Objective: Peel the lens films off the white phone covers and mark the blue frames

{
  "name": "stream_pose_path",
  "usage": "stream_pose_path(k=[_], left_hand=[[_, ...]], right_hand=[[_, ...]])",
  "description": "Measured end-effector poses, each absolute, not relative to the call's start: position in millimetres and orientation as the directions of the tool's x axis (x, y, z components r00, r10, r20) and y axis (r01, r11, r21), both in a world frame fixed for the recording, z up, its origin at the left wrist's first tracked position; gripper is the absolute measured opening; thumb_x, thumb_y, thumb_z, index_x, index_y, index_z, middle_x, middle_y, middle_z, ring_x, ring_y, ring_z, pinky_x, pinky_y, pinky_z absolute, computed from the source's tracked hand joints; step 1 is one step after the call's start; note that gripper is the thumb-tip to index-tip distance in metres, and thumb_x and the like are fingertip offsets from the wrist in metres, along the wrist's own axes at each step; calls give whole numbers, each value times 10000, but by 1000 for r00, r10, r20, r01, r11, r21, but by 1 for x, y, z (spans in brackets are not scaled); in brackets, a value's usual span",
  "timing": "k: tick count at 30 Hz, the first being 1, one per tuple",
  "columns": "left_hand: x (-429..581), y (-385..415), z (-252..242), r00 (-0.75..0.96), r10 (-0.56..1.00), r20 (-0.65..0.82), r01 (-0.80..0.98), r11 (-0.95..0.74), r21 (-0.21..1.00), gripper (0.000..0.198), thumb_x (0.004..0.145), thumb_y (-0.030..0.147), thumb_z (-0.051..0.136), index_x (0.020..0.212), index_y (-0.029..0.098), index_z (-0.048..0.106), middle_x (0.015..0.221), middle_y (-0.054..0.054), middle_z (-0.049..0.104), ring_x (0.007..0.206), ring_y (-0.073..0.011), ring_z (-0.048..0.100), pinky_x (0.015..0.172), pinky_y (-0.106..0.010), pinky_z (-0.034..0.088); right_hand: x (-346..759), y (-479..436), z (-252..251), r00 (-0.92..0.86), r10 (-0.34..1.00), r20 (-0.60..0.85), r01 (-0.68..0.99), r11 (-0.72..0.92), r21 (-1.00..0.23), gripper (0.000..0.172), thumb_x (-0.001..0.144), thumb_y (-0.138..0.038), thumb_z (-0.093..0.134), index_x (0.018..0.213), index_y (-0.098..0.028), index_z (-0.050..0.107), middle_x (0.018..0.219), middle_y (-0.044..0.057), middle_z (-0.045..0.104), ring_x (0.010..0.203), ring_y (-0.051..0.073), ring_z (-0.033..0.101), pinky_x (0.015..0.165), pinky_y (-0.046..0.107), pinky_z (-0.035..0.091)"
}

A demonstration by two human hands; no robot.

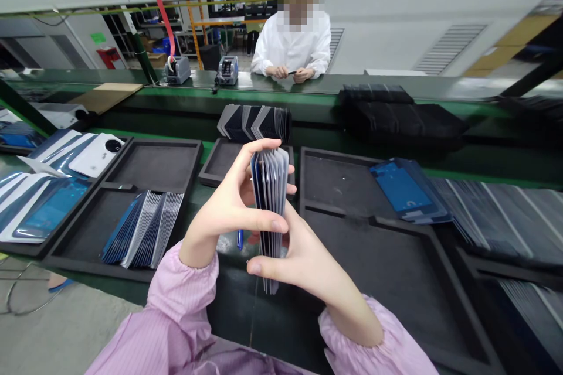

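Both hands grip one upright stack of thin phone back panels (273, 187), seen edge-on above the dark green bench. My left hand (233, 205) wraps its upper part, with the thumb across the near edges and the index finger over the top. Lower down, my right hand (299, 246) closes round the same stack, thumb on the near side and fingers behind. The panels show grey, clear and dark blue edges. A blue pen (240, 239) lies on the bench just left of the stack's lower part.
Black foam trays (153, 164) stand on the left, one holding fanned panels (145, 228). A larger black tray (343, 179) is at right, with blue-filmed panels (404, 190) on its edge. More panels (255, 122) stand behind my hands. A person in white (292, 47) sits opposite.
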State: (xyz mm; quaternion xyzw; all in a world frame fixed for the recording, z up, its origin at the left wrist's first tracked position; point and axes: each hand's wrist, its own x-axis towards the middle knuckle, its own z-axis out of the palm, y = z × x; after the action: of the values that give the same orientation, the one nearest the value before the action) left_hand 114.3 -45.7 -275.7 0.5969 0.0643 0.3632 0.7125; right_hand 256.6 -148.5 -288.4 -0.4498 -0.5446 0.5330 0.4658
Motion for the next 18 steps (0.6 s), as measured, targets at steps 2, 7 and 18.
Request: stream_pose_path(k=[2,7,18], left_hand=[[114,-45,-275,730,591,343,-439,22,898,946,644,278,1010,1431,384,496,1364,-82,644,1179,-324,730,908,-391,658],[115,-45,-275,731,586,350,-439,11,898,938,657,260,992,1434,371,477,1364,-93,642,1173,-330,731,894,-400,665],[114,-45,-276,732,569,373,-462,14,887,859,726,208,935,1445,367,493,1351,-81,646,1165,-288,729,939,-386,646]], right_hand=[[256,-149,-288,-166,986,28,-11,27,-1000,937,695,-582,942,1403,-210,454,1343,162,619,1117,321,710,934,487,648],[255,-149,-287,-173,985,8,-26,3,-1000,1038,672,-601,958,1461,-199,415,1397,175,587,1156,327,690,986,504,624],[256,-149,-289,-159,987,2,8,3,-1000,1093,654,-579,979,1519,-214,421,1484,177,543,1200,345,663,1001,519,612]])
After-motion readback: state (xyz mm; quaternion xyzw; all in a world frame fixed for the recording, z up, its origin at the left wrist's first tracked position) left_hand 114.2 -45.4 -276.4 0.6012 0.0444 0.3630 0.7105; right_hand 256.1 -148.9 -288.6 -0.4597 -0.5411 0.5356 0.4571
